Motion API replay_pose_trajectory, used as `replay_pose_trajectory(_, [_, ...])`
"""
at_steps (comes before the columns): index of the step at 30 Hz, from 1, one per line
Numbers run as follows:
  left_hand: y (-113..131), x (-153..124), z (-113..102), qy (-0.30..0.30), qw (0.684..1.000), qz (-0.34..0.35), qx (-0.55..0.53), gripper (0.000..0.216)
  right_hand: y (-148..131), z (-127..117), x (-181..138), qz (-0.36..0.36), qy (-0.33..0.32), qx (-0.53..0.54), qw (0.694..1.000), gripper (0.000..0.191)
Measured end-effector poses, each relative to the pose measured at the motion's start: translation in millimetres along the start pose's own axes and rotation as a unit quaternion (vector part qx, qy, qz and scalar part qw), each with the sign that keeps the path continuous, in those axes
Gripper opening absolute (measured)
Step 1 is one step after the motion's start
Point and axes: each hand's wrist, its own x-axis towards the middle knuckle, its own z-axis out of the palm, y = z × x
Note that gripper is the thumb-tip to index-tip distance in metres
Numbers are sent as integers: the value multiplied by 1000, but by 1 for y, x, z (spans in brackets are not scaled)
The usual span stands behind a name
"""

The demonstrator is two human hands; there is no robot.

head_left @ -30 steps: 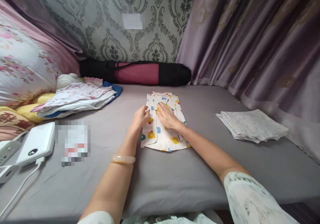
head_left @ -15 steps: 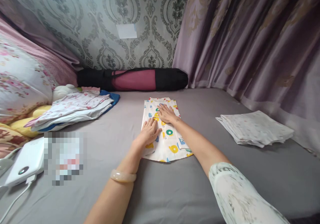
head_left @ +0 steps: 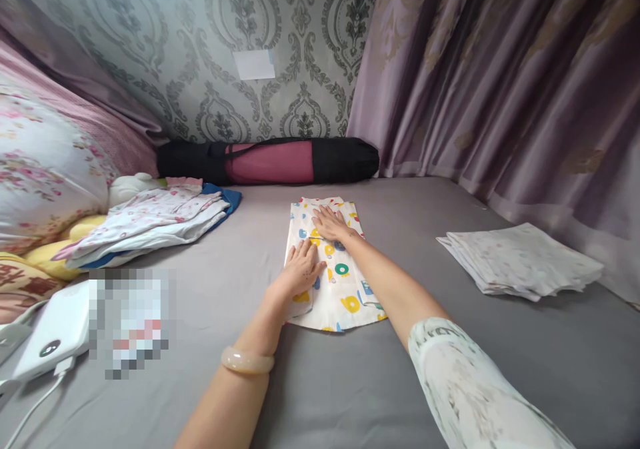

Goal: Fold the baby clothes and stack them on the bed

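Note:
A small white garment (head_left: 345, 295) printed with coloured shapes lies folded into a narrow rectangle on the grey bed sheet (head_left: 350, 382). My left hand (head_left: 302, 270) rests flat on its left half, fingers stretched out, a pale bangle on that wrist. My right hand (head_left: 331, 224) lies flat on the upper part of the garment, fingers spread. Neither hand grips anything.
A stack of folded pale cloths (head_left: 520, 259) sits at the right near the purple curtain (head_left: 500, 82). A pile of folded clothes (head_left: 155, 217) and floral pillows (head_left: 45, 169) lie at the left. A black and pink roll bag (head_left: 270, 161) lies along the wall. A white power bank (head_left: 50, 332) with cable is near left.
My left hand moved from the garment's left edge onto the cloth, folding that side over. My right hand slid up towards the top of the garment.

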Motion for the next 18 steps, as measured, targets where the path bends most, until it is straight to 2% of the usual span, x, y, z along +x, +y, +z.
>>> replay_pose_trajectory(4, [-1, 2, 3, 3, 1000, 1, 0, 61, 5, -2, -21, -4, 26, 0, 1000, 63])
replay_pose_trajectory(9, [-5, 5, 8, 14, 1000, 6, -3, 61, 8, 1, -43, -24, -1, -20, 1000, 63])
replay_pose_trajectory(12, [-7, 6, 10, 26, 1000, 13, -8, 60, 4, -3, -58, -30, 13, -29, 999, 62])
replay_pose_trajectory(14, [-8, 6, 11, 35, 999, 19, -11, 60, 2, -8, -76, -38, 12, -29, 999, 62])
replay_pose_trajectory(18, [-6, 3, 12, 45, 999, 17, 7, 60, 7, -14, -124, -58, -35, -10, 998, 65])
